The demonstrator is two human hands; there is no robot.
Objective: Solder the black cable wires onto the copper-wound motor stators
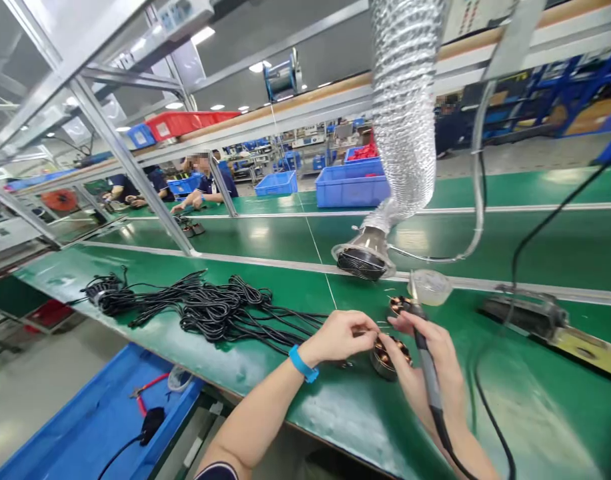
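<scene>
My left hand (338, 335), wearing a blue wristband (303, 364), is closed in a pinch beside a round motor stator with copper windings (384, 365). What lies between its fingertips is too small to make out. My right hand (444, 363) holds a soldering iron (428, 377) with its tip pointing up and away. The thumb of that hand reaches to the top of the stator, near the left fingertips. A second copper-wound stator (401, 305) sits just behind, partly hidden by the right fingers and the iron. Thin wire ends show between the two stators.
A heap of black cables (225, 310) spreads across the green bench to the left. A fume hood (365, 253) hangs ahead, near a clear plastic dish (430, 288). At right lies a dark metal fixture (530, 313). Below left, a blue tray (100, 413) holds red-handled pliers (144, 395).
</scene>
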